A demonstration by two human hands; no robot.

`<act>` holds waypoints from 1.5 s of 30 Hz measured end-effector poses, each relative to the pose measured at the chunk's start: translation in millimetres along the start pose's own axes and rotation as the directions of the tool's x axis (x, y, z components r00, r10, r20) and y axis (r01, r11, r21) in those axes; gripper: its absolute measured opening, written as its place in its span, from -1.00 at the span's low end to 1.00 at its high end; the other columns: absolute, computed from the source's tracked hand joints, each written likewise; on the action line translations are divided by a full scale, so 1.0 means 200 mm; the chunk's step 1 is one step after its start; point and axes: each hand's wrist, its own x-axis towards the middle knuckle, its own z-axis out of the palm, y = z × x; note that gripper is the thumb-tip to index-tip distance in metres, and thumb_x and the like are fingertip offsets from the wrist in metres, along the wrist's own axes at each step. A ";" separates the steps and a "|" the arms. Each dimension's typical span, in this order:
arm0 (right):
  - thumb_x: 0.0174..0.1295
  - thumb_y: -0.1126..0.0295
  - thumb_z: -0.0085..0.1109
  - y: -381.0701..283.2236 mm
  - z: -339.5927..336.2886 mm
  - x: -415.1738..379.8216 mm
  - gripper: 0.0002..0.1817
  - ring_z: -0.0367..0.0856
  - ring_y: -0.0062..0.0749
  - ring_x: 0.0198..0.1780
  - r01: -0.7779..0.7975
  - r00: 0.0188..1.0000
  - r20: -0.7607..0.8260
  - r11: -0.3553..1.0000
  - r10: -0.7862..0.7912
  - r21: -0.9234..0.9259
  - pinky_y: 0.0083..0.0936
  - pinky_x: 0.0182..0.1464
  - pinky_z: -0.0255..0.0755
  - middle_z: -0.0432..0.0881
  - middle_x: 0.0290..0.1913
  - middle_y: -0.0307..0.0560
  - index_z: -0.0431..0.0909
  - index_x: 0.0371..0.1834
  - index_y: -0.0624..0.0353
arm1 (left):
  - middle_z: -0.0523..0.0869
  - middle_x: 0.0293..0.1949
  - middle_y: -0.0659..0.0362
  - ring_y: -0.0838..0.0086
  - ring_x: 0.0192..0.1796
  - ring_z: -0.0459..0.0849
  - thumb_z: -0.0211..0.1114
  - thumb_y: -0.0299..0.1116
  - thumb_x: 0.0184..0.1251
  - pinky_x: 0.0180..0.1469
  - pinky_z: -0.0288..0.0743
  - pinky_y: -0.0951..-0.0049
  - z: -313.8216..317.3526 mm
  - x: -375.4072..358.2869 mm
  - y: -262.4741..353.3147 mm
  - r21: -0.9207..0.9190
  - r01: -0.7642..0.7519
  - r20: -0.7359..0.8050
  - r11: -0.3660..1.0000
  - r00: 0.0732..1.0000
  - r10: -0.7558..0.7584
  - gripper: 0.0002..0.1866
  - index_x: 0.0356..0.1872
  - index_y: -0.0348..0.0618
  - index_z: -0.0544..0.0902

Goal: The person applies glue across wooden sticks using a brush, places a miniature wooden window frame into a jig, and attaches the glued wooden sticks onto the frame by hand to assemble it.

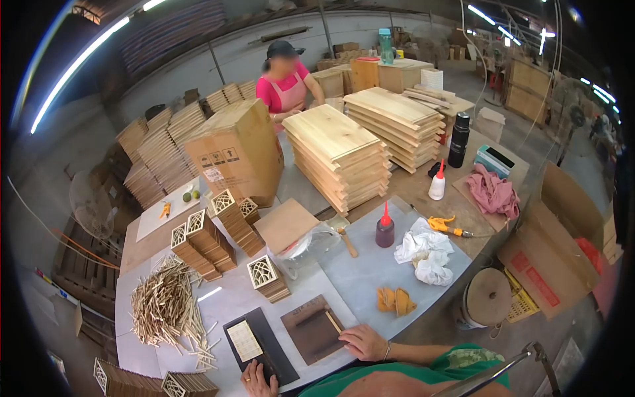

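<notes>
My left hand (258, 380) rests at the near left edge of a black board (270, 354), its fingers slightly apart. On that board lies a pale rectangular wooden piece with a grid pattern (245, 340). My right hand (364, 343) is over the right edge of a dark brown board (304, 331), fingers curled at the near end of a thin wooden stick (333, 321). Left of the boards is a heap of loose thin wooden sticks (162, 304). Just beyond the black board stands a stack of small panels with a lattice top (268, 279).
Red-tipped bottles (385, 228), white crumpled cloth (430, 251), an orange cloth (395, 302) and a brush (348, 243) lie ahead to the right. Stacked wooden boards (337, 162) and a large carton (231, 149) stand farther back. A person in pink (284, 89) works behind them.
</notes>
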 end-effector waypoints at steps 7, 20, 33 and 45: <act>0.23 0.51 0.18 -0.05 -0.14 0.17 -0.69 0.61 -0.17 -0.13 0.004 0.985 -0.172 0.984 0.027 0.178 -0.35 -0.05 0.50 0.58 0.00 0.00 0.52 0.06 0.23 | 0.48 0.26 -0.11 -0.08 0.31 0.39 0.35 -0.24 0.15 0.33 0.29 -0.04 -0.03 0.02 0.02 -0.031 -0.072 -0.054 0.997 0.996 0.070 -0.45 0.15 -0.32 0.52; 0.43 0.20 0.03 -0.51 -1.12 0.71 -0.50 0.66 -0.25 -0.25 0.527 0.815 -0.574 0.506 -0.073 0.683 -0.16 0.12 0.37 0.44 0.22 0.08 0.31 0.32 0.26 | 0.60 0.11 -0.14 -0.04 0.12 0.57 0.34 -0.23 0.15 0.24 0.36 -0.03 0.02 0.05 0.03 -0.059 -0.219 -0.344 0.974 0.920 0.186 -0.57 -0.01 -0.31 0.63; 0.42 0.15 0.04 -1.02 -1.18 0.43 -0.53 0.72 -0.04 -0.28 0.871 0.446 -0.868 0.331 -0.220 0.363 -0.05 0.33 0.22 0.39 0.13 0.33 0.35 0.20 0.32 | 0.62 0.07 -0.12 -0.01 0.10 0.58 0.50 -0.49 -0.05 0.19 0.46 0.01 0.01 0.04 0.08 -0.025 -0.155 -0.328 0.988 0.935 0.139 -0.52 -0.01 -0.30 0.62; 0.43 0.18 0.03 -1.06 -1.23 0.32 -0.54 0.72 -0.08 -0.31 0.808 0.540 -0.815 0.402 -0.212 0.431 -0.06 0.30 0.23 0.43 0.10 0.22 0.32 0.23 0.26 | 0.59 0.12 -0.10 -0.03 0.12 0.58 0.26 -0.15 0.32 0.21 0.45 0.09 -0.07 0.04 0.02 0.087 -0.258 -0.154 0.962 0.951 0.269 -0.56 0.09 -0.26 0.58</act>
